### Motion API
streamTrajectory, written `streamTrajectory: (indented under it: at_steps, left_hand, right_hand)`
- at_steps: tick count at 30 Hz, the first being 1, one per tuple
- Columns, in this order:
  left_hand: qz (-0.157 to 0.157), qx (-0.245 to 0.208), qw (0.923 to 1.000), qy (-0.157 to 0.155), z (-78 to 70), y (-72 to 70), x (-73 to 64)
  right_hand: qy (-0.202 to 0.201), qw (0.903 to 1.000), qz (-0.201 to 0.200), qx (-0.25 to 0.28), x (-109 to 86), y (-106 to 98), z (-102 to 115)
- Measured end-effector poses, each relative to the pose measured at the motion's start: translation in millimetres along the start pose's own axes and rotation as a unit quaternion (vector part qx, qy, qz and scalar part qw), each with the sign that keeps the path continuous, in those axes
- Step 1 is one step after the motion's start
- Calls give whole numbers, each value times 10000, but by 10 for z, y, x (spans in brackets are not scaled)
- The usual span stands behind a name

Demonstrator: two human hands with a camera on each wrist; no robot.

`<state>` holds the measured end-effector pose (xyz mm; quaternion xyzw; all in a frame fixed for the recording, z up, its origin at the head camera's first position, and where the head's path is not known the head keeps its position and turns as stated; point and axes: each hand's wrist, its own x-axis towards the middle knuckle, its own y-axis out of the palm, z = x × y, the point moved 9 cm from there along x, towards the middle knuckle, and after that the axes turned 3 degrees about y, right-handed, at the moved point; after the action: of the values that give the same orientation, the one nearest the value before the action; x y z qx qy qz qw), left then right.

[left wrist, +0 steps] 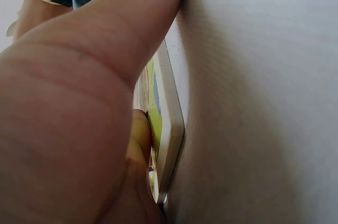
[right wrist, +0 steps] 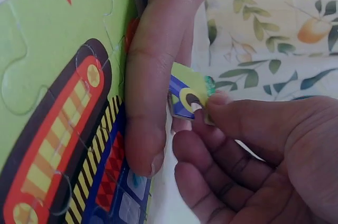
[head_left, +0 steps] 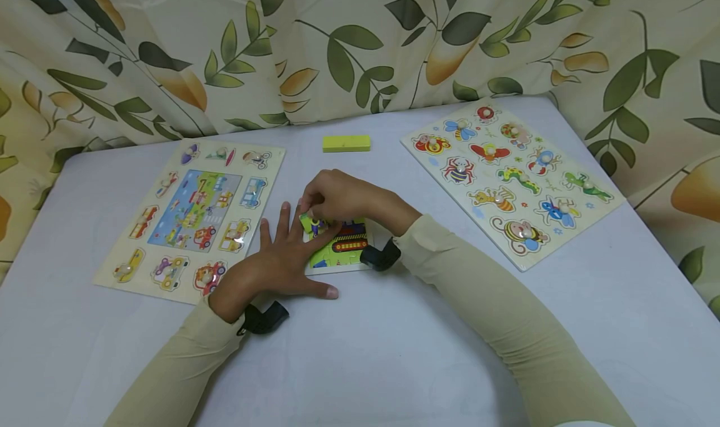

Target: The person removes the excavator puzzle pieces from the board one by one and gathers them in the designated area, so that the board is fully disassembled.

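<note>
A small jigsaw puzzle (head_left: 343, 259) with a green ground and a red-tracked vehicle lies mid-table. My left hand (head_left: 279, 261) is spread flat at its left side, the index finger reaching across the puzzle and the thumb out along the front. In the left wrist view the pale board edge (left wrist: 171, 129) shows beyond that hand. Above the puzzle's far left corner, my right hand (head_left: 347, 194) pinches a jigsaw piece (right wrist: 182, 89) between thumb and fingertip. The piece is green and blue with a yellow ring, tilted off the board in the right wrist view. My hands hide part of the puzzle.
To the left lies a vehicle peg board (head_left: 126, 239), close by my left hand. An insect peg board (head_left: 489, 195) sits at the right. A yellow-green block (head_left: 346, 143) lies behind the puzzle. A leaf-patterned curtain (head_left: 337, 45) borders the white table (head_left: 394, 352) at the back.
</note>
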<state>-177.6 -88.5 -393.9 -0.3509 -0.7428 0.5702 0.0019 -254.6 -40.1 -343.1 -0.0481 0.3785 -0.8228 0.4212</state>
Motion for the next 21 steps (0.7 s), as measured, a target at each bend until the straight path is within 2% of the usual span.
streamTrajectory:
  at_steps: [11,21]
  left_hand:
    - [17,144,9999,-93,10,3,10]
    - [-39,241,9995,-206,23,-1,14]
  right_hand:
    - [-319,9992,-257,22,-53,-128,2]
    - [69,9985,-532,67,-175,-290,-169]
